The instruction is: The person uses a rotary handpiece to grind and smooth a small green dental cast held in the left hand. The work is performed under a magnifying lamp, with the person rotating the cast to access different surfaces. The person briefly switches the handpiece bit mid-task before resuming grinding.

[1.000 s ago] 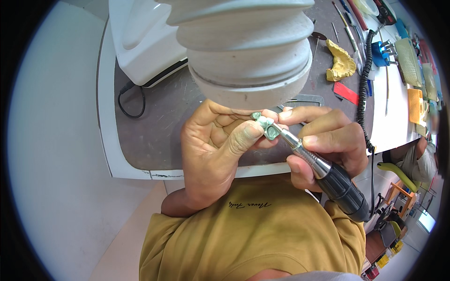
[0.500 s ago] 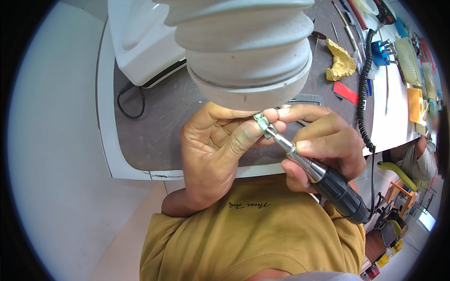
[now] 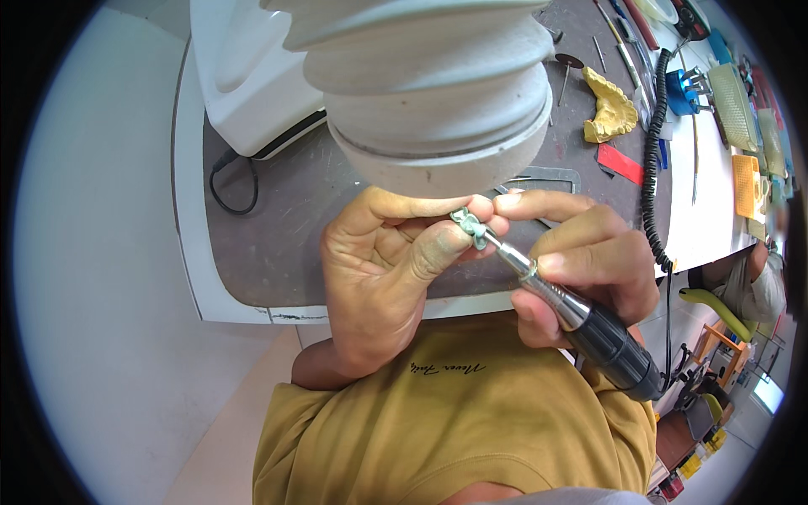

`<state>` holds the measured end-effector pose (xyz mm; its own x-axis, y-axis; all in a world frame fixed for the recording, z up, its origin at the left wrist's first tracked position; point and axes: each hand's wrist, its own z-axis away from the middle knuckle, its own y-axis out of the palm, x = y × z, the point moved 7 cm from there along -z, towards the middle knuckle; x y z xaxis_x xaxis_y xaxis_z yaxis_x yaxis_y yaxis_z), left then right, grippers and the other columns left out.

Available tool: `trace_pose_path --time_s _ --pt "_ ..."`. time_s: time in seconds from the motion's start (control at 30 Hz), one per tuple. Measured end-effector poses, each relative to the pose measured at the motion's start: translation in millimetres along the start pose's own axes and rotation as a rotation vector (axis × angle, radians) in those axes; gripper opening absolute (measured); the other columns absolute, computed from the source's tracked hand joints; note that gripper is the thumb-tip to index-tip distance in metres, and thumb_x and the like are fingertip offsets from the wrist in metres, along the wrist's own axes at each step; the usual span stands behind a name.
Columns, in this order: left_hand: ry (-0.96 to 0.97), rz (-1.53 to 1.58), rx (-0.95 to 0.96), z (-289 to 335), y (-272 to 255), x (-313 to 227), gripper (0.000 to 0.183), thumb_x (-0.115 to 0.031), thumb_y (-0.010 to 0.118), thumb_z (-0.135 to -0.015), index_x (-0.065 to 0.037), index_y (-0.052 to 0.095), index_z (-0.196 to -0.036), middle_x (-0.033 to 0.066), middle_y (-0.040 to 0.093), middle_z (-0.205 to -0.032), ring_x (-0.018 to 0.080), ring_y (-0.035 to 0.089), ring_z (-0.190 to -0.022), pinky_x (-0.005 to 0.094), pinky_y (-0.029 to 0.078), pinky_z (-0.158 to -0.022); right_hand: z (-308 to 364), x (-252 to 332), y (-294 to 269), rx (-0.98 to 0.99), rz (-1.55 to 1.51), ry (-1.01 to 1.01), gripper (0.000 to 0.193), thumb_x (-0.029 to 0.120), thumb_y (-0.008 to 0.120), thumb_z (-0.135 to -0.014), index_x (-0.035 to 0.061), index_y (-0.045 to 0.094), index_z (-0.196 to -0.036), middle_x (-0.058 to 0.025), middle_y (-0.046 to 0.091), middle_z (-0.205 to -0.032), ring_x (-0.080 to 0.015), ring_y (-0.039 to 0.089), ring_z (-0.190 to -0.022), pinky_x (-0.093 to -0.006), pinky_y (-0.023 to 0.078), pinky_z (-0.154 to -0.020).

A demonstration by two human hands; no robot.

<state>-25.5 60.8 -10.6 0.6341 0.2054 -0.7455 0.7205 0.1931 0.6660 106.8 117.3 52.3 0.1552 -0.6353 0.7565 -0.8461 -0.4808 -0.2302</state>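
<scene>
My left hand (image 3: 391,269) pinches a small grey-green metal piece (image 3: 468,225) between thumb and fingertips, just under the mouth of a large white ribbed suction hose (image 3: 429,93). My right hand (image 3: 581,265) grips a rotary handpiece (image 3: 581,316) with a silver nose and a black body. Its tip touches the metal piece. Both hands are held above the front edge of a dark grey bench mat (image 3: 286,219).
A white machine (image 3: 248,76) with a black cable (image 3: 231,181) stands at the back left. To the right lie a yellow dental cast (image 3: 610,109), a red strip (image 3: 621,162), a coiled black cord (image 3: 650,160), hand tools and trays. Another person's sleeve (image 3: 753,286) shows at far right.
The hands have stayed under the hose. The handpiece tip has shifted slightly along the small metal piece, and my left fingers have turned the piece a little.
</scene>
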Motion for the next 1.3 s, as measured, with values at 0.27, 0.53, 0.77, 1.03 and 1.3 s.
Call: trace_pose_path --time_s 0.27,0.53,0.77,1.03,1.3 --pt "0.013 -0.011 -0.002 -1.8 -1.5 0.6 0.021 0.000 0.059 -0.094 -0.002 0.055 -0.114 0.0146 0.064 -0.108 0.0253 0.067 -0.098 0.0291 0.060 -0.079 3.6 0.2 -0.1 0.088 0.028 -0.014 0.033 0.009 0.079 -0.079 0.0025 0.057 -0.103 -0.0097 0.060 -0.079 -0.0403 0.068 -0.094 -0.0423 0.056 -0.078" --pt "0.038 -0.004 0.036 -2.6 -0.1 -0.2 0.020 0.000 0.060 -0.093 -0.003 0.055 -0.112 0.0152 0.062 -0.109 0.0267 0.067 -0.100 0.0319 0.060 -0.079 -0.1 1.8 1.1 0.099 0.050 -0.049 0.032 0.010 0.079 -0.079 0.0021 0.057 -0.102 -0.0095 0.060 -0.075 -0.0403 0.068 -0.092 -0.0439 0.057 -0.077" --pt "0.018 -0.006 0.015 -0.8 -1.6 0.9 0.021 0.001 0.060 -0.093 -0.003 0.054 -0.113 0.0153 0.062 -0.109 0.0267 0.066 -0.099 0.0349 0.060 -0.081 0.3 0.1 0.9 0.112 0.048 -0.046 0.033 0.011 0.080 -0.078 0.0020 0.057 -0.101 -0.0098 0.060 -0.075 -0.0408 0.068 -0.089 -0.0456 0.057 -0.077" --pt "0.037 0.000 0.033 -2.2 -1.3 0.6 0.020 0.002 0.060 -0.092 -0.003 0.055 -0.111 0.0151 0.061 -0.108 0.0266 0.066 -0.099 0.0335 0.060 -0.082 1.5 0.8 0.7 0.107 0.041 -0.054 0.034 0.010 0.080 -0.078 0.0019 0.057 -0.102 -0.0101 0.060 -0.077 -0.0412 0.068 -0.091 -0.0446 0.057 -0.077" --pt "0.028 0.000 0.027 -1.7 -1.2 0.5 0.022 0.001 0.061 -0.092 -0.003 0.055 -0.112 0.0150 0.062 -0.108 0.0261 0.066 -0.098 0.0333 0.059 -0.081 0.6 1.0 1.0 0.110 0.038 -0.044 0.032 0.008 0.078 -0.079 0.0014 0.057 -0.102 -0.0100 0.060 -0.077 -0.0415 0.068 -0.090 -0.0451 0.057 -0.078"
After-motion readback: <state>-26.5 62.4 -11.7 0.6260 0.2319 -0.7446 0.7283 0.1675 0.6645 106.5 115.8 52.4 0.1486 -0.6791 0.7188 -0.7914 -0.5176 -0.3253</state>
